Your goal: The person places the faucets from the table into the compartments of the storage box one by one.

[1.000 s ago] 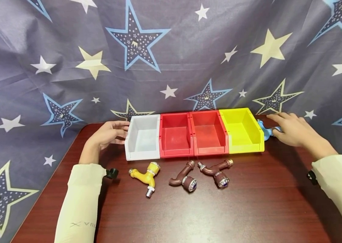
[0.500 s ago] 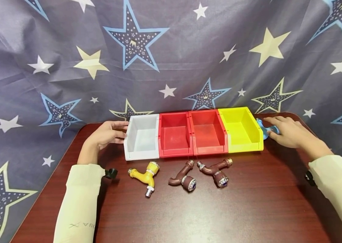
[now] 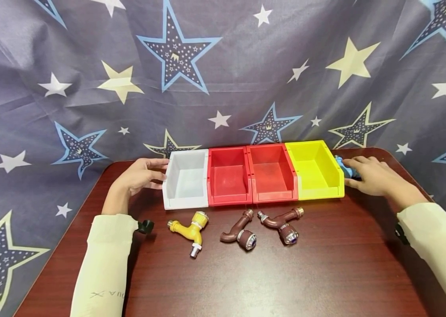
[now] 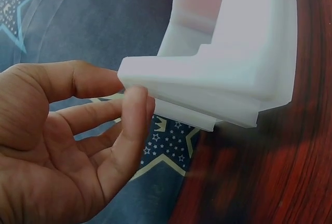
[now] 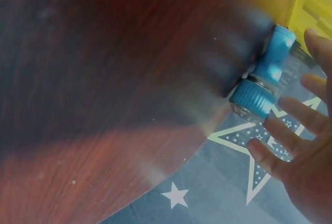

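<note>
My left hand (image 3: 137,176) touches the outer side of the white bin (image 3: 170,204) with its fingertips, fingers loosely bent. The left wrist view shows those fingertips at a corner of the white bin (image 4: 192,73). On the far right, my right hand (image 3: 371,175) reaches over a blue tap (image 3: 345,166) beside the yellow bin (image 3: 322,193), partly hiding it. In the right wrist view, the fingers of the right hand (image 5: 306,146) are extended and spread next to the blue tap (image 5: 254,97), not curled round it.
Two red bins (image 3: 231,200) stand between the white and yellow ones, forming a row. In front lie a yellow tap (image 3: 187,231), a brown tap (image 3: 239,233) and another brown tap (image 3: 282,222). A star-patterned cloth (image 3: 223,105) hangs behind the table (image 3: 246,281).
My right hand has moved left towards the yellow bin and covers more of the blue tap. My left hand stays at the white bin; the bins and other taps stay put.
</note>
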The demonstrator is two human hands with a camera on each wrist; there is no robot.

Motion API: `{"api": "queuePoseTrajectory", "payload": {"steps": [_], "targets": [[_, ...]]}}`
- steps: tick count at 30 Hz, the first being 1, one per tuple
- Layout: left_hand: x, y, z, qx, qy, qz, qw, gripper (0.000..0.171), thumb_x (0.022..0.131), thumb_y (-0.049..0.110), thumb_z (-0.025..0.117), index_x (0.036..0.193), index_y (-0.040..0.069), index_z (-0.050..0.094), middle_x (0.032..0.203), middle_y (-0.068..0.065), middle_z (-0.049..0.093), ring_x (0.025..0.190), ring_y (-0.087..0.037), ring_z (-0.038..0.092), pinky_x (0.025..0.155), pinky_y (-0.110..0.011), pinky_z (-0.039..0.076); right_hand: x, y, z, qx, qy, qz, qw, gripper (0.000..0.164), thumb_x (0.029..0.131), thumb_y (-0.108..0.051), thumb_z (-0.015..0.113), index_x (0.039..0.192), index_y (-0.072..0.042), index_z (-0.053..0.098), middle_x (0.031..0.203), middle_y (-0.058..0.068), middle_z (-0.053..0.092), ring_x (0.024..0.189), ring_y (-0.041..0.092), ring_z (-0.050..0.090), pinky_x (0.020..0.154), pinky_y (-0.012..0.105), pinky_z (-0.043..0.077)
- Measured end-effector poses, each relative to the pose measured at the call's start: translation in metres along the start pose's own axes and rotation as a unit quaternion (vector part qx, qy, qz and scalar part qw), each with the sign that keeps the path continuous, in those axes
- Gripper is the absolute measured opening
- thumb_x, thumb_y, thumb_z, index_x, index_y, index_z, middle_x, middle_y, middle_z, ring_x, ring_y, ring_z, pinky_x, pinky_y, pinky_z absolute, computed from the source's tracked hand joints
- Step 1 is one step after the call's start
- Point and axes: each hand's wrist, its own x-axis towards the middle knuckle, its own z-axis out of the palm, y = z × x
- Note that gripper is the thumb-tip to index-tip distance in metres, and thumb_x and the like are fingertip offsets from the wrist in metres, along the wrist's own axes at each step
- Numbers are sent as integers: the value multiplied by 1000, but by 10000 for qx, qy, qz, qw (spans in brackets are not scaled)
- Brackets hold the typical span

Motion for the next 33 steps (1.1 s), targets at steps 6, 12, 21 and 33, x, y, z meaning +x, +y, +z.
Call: {"api": "queuePoseTrajectory", "payload": {"steps": [6, 12, 21, 33], "targets": [[0, 1, 1, -22, 27, -35, 10000, 66, 91, -6, 64, 154, 1, 43, 149, -25, 48, 95, -18, 65, 78, -39, 62, 4, 1, 5, 8, -4, -183, 9998, 71, 94, -36, 73, 147, 3, 48, 139, 32, 51, 119, 55, 49, 88, 76, 41], [-1, 0, 1, -7, 64, -75, 10000, 67, 91, -6, 65, 154, 2, 43, 149, -25, 48, 97, -19, 65, 78, -40, 62, 8, -2, 10, -68, 63, -250, 9996, 70, 92, -36, 75, 144, 5, 52, 136, 33, 53, 117, 54, 51, 89, 73, 43], [-2, -2, 2, -57, 68, -27, 10000, 66, 92, -7, 63, 153, -1, 42, 149, -27, 48, 96, -18, 65, 77, -39, 62, 11, 0, 15, -142, 2, -286, 9995, 60, 93, -32, 74, 137, 5, 59, 134, 33, 57, 119, 55, 48, 89, 75, 42], [1, -1, 2, -57, 74, -17, 10000, 65, 91, -7, 63, 153, -1, 43, 149, -26, 47, 96, -18, 64, 77, -40, 62, 12, 2, 15, 35, -146, -27, 9999, 53, 92, -30, 73, 133, 2, 63, 126, 31, 58, 108, 50, 45, 76, 62, 41]]}}
